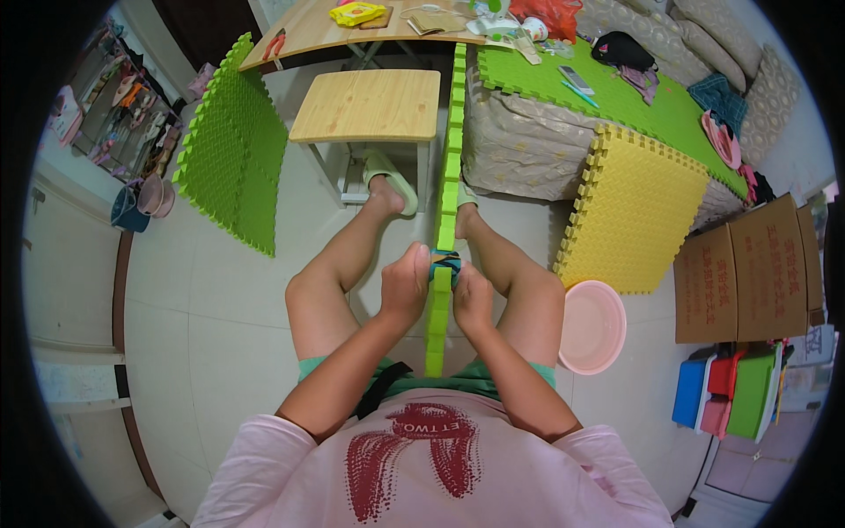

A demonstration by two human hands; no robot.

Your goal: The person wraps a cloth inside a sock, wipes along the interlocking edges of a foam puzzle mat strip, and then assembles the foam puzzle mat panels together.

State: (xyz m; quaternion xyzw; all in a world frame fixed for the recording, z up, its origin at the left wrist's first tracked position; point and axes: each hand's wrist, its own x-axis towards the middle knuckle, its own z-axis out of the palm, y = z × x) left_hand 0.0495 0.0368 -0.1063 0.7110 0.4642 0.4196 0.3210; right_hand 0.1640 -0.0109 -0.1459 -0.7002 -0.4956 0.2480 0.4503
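A green foam puzzle mat (451, 171) stands on edge between my legs, so its narrow toothed edge faces up towards me. A teal, black and orange patterned cloth (445, 265) lies over that edge. My left hand (406, 280) grips the cloth on the left side of the mat, thumb on top. My right hand (473, 297) grips it on the right side. Both hands are closed, and the fingers' undersides are hidden.
A wooden-topped stool (370, 105) stands ahead, below a table (304, 38) with red-handled pliers (274, 45). Another green mat (234, 152) stands left. Right are a yellow foam mat (637, 211), a pink basin (593, 328), cardboard boxes (759, 270) and a mat-covered sofa (528, 142).
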